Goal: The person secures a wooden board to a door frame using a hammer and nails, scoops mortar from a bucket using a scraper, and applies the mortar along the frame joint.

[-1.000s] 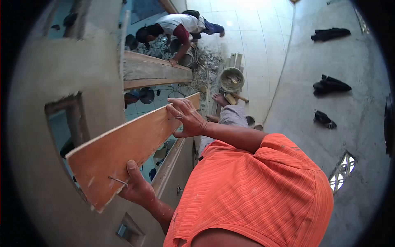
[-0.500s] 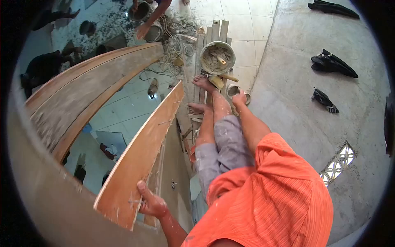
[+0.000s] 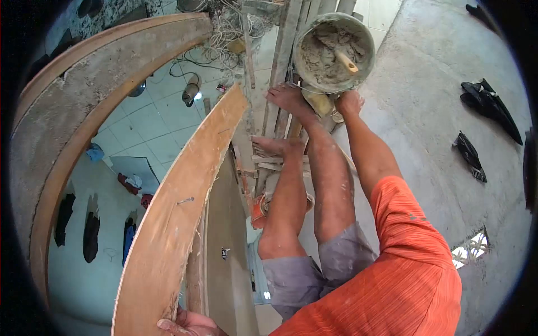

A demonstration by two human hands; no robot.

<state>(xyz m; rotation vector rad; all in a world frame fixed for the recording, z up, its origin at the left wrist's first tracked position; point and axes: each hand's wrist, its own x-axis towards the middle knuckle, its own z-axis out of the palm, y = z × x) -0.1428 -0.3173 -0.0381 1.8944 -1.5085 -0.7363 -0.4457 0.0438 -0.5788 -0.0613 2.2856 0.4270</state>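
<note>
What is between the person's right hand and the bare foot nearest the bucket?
A yellowish block lies between the right hand and that foot, beside the bucket, as the head view shows.

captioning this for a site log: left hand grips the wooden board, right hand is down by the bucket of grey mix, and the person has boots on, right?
The boots are wrong: the head view shows both feet bare. The rest holds: the left hand grips the wooden board, and the right hand is down by the bucket of grey mix.

No readable text, label, brand or number anywhere.
</note>
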